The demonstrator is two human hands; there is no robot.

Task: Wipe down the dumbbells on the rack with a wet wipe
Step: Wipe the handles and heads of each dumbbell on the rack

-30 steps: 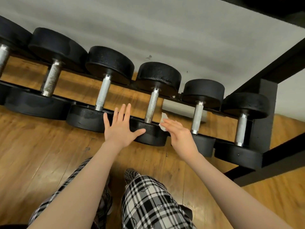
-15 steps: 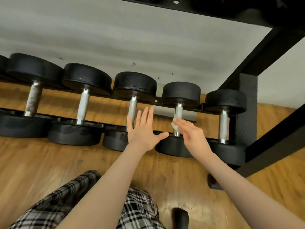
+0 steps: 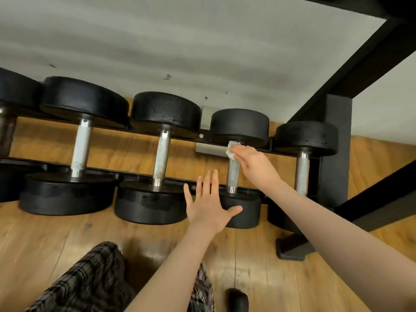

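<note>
Moving up the knurled handle since a half-second ago, my right hand pinches the wet wipe near the rack's right end; my left hand, fingers spread, steadies the dumbbell's front head. Pressing unevenly could roll it.

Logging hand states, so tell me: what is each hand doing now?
Left hand: open, fingers spread, holding nothing.
Right hand: holds the wet wipe.

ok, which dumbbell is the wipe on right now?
The second dumbbell from the right: the right hand presses the wipe on its handle top.
</note>
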